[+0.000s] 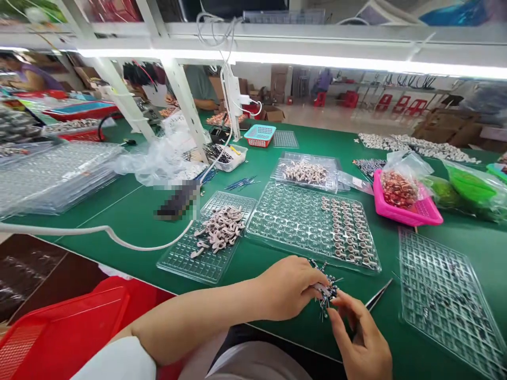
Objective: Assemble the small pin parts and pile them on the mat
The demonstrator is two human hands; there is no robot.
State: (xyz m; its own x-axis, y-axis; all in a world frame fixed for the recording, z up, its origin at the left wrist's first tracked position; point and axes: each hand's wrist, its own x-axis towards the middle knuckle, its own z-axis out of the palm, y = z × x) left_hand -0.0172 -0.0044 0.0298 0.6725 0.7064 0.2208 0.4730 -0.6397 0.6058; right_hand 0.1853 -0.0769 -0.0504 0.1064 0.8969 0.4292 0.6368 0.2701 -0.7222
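Note:
My left hand [291, 287] is closed, pinching a pale plastic earbud shell [322, 288] that its fingers partly cover. Right under it lies a small pile of dark parts with thin wire leads [325, 306]. My right hand [362, 338] is closed at the pile's right edge, thumb and forefinger close together; whatever is between them is too small to make out. Metal tweezers [379, 295] stick out behind the right fingers, and whether the hand holds them is hidden. Beyond both hands is a clear blister tray [293, 216] with rows of pale shells [352, 232] in its right side.
Loose pale shells [222, 227] are heaped on a tray at left, others [304, 171] on a tray behind. A pink basket [407, 208] holds bagged coppery parts. Another tray [447, 295] lies at right. A white cable [138, 247] crosses the left side. Co-workers sit farther back.

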